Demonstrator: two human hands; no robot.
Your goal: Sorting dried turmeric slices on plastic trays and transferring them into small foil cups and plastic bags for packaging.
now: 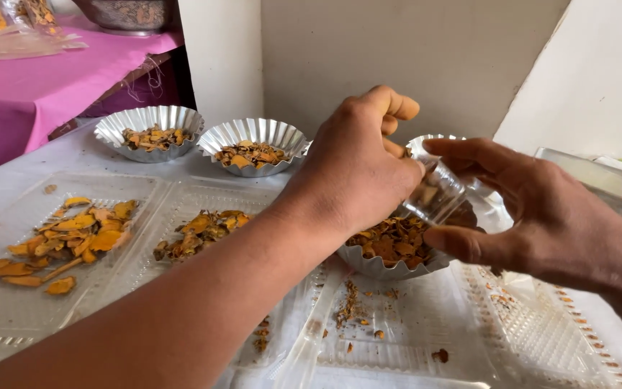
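My right hand (541, 216) grips a small clear plastic cup (437, 194), tilted on its side over a fluted foil dish (368, 261) heaped with orange-brown dried slices (394, 241). My left hand (358, 166) reaches across from the left, its fingers curled at the cup's mouth and touching it. Whether the left fingers pinch any slices is hidden behind the hand. Crumbs lie on the clear plastic tray (426, 338) under the dish.
Two more foil dishes (149, 132) (253, 146) with slices stand at the back. Clear trays on the left carry loose yellow slices (73, 241) and a darker pile (199, 232). A pink cloth (44, 79) covers a surface at the far left; a white wall rises behind.
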